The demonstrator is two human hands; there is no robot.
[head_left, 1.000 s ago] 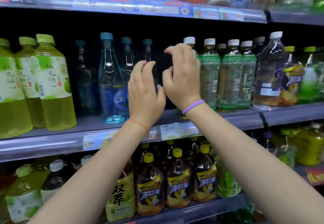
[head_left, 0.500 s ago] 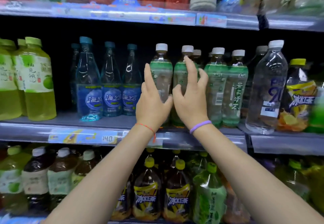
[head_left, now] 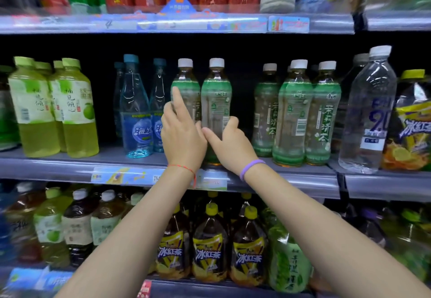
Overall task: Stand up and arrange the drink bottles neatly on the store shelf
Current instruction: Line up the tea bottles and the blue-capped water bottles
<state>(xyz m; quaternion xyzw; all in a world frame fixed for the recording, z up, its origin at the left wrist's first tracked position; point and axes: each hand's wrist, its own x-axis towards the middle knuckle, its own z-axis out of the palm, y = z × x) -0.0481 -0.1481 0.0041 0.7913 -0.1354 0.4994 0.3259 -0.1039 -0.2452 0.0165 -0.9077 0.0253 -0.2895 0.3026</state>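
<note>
Two green-label tea bottles with white caps stand side by side on the middle shelf point(head_left: 291, 177). My left hand point(head_left: 183, 137) lies against the left tea bottle point(head_left: 187, 92), its index finger straight up along the bottle's left side. My right hand point(head_left: 232, 144) grips the lower part of the right tea bottle point(head_left: 215, 100) between thumb and fingers. A gap separates this pair from several more tea bottles of the same kind point(head_left: 295, 111) to the right.
Blue water bottles point(head_left: 135, 115) stand just left of the pair, with yellow-green juice bottles point(head_left: 74, 108) further left. A tall clear water bottle point(head_left: 370, 111) and iced-tea bottles stand at the right. The shelves above and below are packed with drinks.
Both hands have slid the two tea bottles leftward, away from the other tea bottles and toward the blue water bottles. My right hand's fingers went from straight to wrapped round its bottle.
</note>
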